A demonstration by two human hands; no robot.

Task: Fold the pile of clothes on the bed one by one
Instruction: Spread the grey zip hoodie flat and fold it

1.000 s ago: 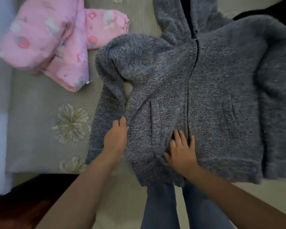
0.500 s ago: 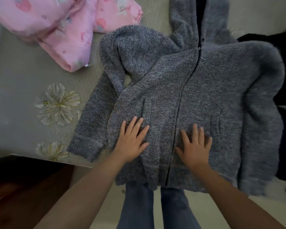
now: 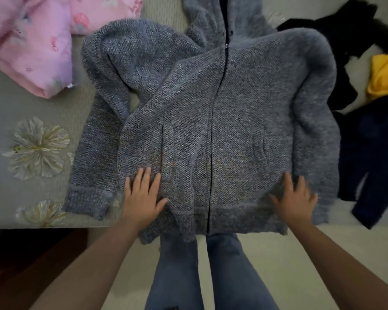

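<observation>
The grey knitted hoodie (image 3: 211, 121) is lying front-up on the bed (image 3: 31, 108), zip closed, hood pointing away from the person and hem hanging slightly over the near edge. The left hand (image 3: 142, 198) is pressing flat on the lower left panel, fingers straight and spread. The right hand (image 3: 295, 198) is pressing flat near the lower right side, fingers likewise spread; neither is gripping any fabric.

The knit looks thick, soft and moderately heavy. It is likely to drape rather than hold a crease, and its coarse surface should resist sliding on the bedcover. The left sleeve (image 3: 94, 135) is lying bent alongside the body. Sensible holding points appear to be the ribbed cuff (image 3: 85, 202) and the shoulder seam.

A pink garment (image 3: 31, 45) is lying at the far left; dark clothes (image 3: 367, 142) and a yellow item (image 3: 385, 72) are waiting at the right.
</observation>
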